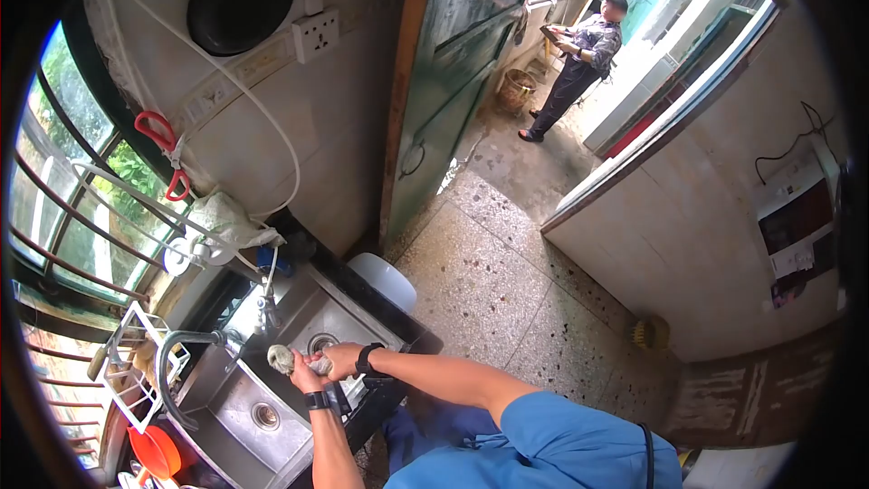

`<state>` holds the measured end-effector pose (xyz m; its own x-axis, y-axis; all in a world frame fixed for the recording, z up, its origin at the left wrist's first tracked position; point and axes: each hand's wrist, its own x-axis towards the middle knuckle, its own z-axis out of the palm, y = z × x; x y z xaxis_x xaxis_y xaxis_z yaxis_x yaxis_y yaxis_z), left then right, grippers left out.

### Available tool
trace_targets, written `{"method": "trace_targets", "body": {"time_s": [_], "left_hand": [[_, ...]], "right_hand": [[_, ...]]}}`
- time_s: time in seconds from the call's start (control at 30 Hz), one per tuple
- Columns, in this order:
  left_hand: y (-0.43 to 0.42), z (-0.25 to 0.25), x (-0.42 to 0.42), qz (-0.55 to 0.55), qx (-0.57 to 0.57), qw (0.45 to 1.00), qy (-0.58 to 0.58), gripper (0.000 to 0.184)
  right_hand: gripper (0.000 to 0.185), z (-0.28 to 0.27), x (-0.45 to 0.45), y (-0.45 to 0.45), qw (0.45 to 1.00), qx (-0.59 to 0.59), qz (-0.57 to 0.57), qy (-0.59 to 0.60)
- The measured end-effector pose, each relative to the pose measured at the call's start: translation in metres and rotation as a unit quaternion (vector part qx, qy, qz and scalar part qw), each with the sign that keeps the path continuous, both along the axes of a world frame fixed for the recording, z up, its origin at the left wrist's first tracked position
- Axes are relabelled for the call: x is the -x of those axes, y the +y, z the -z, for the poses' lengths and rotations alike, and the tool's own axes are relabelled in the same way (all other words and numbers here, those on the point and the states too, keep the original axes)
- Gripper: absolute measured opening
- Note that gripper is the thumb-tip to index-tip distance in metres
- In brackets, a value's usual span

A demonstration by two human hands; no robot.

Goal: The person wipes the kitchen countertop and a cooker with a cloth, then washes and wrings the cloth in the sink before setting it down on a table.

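Over the divider of the double steel sink (217,417), both my hands grip a twisted greyish cloth (281,359). My left hand (306,378) is closed around it, with a bunched end sticking out past the fingers. My right hand (342,360) is wrapped round the other part, close beside the left. A short stretch of cloth shows between the two hands. Both wrists wear black bands. The curved faucet (172,371) stands to the left of my hands, over the nearer basin.
A white dish rack (136,367) and an orange-red strainer or scoop (156,453) stand by the barred window. Red-handled scissors (156,131) and a black pan (241,0) hang on the wall. A white basin (385,281) sits beyond the sink. Past the green door (453,81) stands a person (584,59) holding something flat.
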<state>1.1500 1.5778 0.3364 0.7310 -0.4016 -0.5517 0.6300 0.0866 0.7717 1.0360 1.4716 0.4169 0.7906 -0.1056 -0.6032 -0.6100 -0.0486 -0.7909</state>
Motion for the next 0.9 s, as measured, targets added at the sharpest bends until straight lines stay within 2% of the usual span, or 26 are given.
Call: {"method": "trace_targets", "body": {"time_s": [0.03,0.1,0.13,0.17,0.2,0.23,0.27,0.3,0.33,0.37,0.4,0.43,0.47,0.5,0.53,0.57,0.6,0.63,0.67,0.7,0.73,0.77,0.8,0.83,0.9], "left_hand": [[0.003,0.017,-0.006,-0.041,-0.014,0.997,0.065,0.038],[0.010,0.036,-0.016,-0.057,-0.022,0.994,0.094,0.041],[0.013,0.027,-0.016,-0.066,0.010,0.985,0.160,0.043],[0.013,0.013,-0.014,-0.073,0.042,0.970,0.226,0.046],[0.005,-0.008,-0.002,-0.094,0.029,0.971,0.217,0.051],[0.006,-0.003,-0.001,-0.095,0.026,0.971,0.217,0.051],[0.008,0.004,0.000,-0.074,0.036,0.966,0.245,0.048],[0.010,0.010,0.000,-0.054,0.047,0.960,0.272,0.047],[0.007,0.007,0.004,-0.069,-0.008,0.968,0.242,0.046],[0.006,0.007,0.007,-0.073,-0.014,0.967,0.243,0.046],[0.007,0.008,0.010,-0.048,0.037,0.970,0.235,0.040],[0.011,0.011,0.012,-0.032,0.085,0.970,0.225,0.035],[0.009,0.035,0.010,0.004,0.146,0.958,0.246,0.029],[0.011,0.061,0.003,0.027,0.204,0.944,0.260,0.023],[0.007,0.062,0.004,-0.008,0.200,0.950,0.239,0.018],[-0.001,0.026,0.018,-0.049,0.088,0.988,0.119,0.025],[-0.001,-0.019,0.034,-0.013,-0.062,0.986,-0.152,0.027],[-0.017,-0.088,0.036,-0.083,-0.109,0.989,0.060,0.022],[-0.017,-0.087,0.039,-0.101,-0.116,0.985,0.078,0.017],[-0.021,-0.018,0.040,-0.184,-0.075,0.979,0.049,0.016],[-0.024,-0.047,0.043,-0.206,-0.098,0.973,0.033,0.017],[-0.025,-0.030,0.046,-0.219,-0.084,0.972,0.017,0.021],[-0.021,-0.036,0.047,-0.191,-0.106,0.976,0.013,0.018],[-0.021,-0.034,0.049,-0.213,-0.073,0.973,0.043,0.015],[-0.012,-0.054,0.050,-0.221,-0.022,0.975,0.031,0.015]], "right_hand": [[0.062,-0.006,0.005,0.005,0.991,0.118,0.024,-0.052],[0.082,-0.019,0.015,0.014,0.924,0.345,0.067,-0.151],[0.085,-0.029,0.020,0.015,0.908,0.373,-0.001,-0.192],[0.085,-0.019,0.019,0.021,0.909,0.373,0.001,-0.189],[0.077,0.003,0.016,0.032,0.871,0.421,0.013,-0.251],[0.069,0.001,0.014,0.037,0.828,0.465,0.025,-0.312],[0.051,0.001,0.015,0.036,0.818,0.463,0.055,-0.338],[0.051,0.001,0.012,0.032,0.819,0.460,0.055,-0.339],[0.044,0.004,0.010,0.030,0.826,0.477,0.038,-0.297],[0.037,0.003,0.010,0.030,0.833,0.492,0.020,-0.254],[0.029,0.003,0.009,0.031,0.828,0.513,0.013,-0.227],[0.034,0.008,0.007,0.030,0.844,0.492,-0.005,-0.214],[0.041,0.038,0.000,0.031,0.859,0.441,0.039,-0.255],[0.049,0.055,-0.003,0.029,0.839,0.462,0.043,-0.286],[0.053,0.030,0.002,0.023,0.854,0.442,0.038,-0.271],[0.050,0.008,0.001,0.019,0.910,0.384,-0.015,-0.157],[0.047,-0.010,-0.004,0.017,0.920,0.375,-0.018,-0.116],[0.042,0.025,-0.003,0.019,0.910,0.385,0.019,-0.155],[0.040,0.027,-0.001,0.018,0.902,0.388,-0.007,-0.191],[0.044,0.013,-0.003,0.018,0.921,0.355,-0.022,-0.160],[0.052,0.016,-0.005,0.017,0.928,0.348,-0.042,-0.129],[0.059,0.029,-0.006,0.016,0.934,0.339,-0.066,-0.094],[0.058,0.042,-0.007,0.016,0.923,0.358,-0.103,-0.096],[0.053,0.051,-0.004,0.018,0.921,0.349,-0.079,-0.155],[0.046,0.059,0.000,0.018,0.949,0.276,-0.073,-0.133]]}}
